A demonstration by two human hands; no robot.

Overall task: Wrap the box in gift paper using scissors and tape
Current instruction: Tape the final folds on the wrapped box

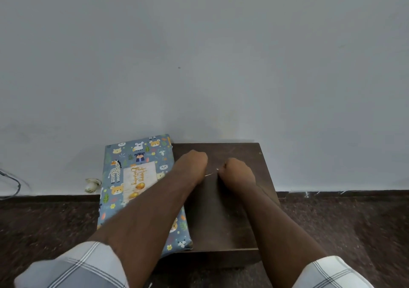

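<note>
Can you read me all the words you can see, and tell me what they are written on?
"Happy Birthday": gold letters on the pale panel of the gift paper round the box, running sideways in this view.
No other words, numbers or signs show anywhere; the rest of the paper has only animal pictures.

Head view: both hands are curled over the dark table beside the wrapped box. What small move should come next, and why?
Probably carry the thin strip, likely tape, stretched between left hand and right hand, over to the wrapped box. Both hands pinch it above the bare table, and the box lies to the left.
</note>
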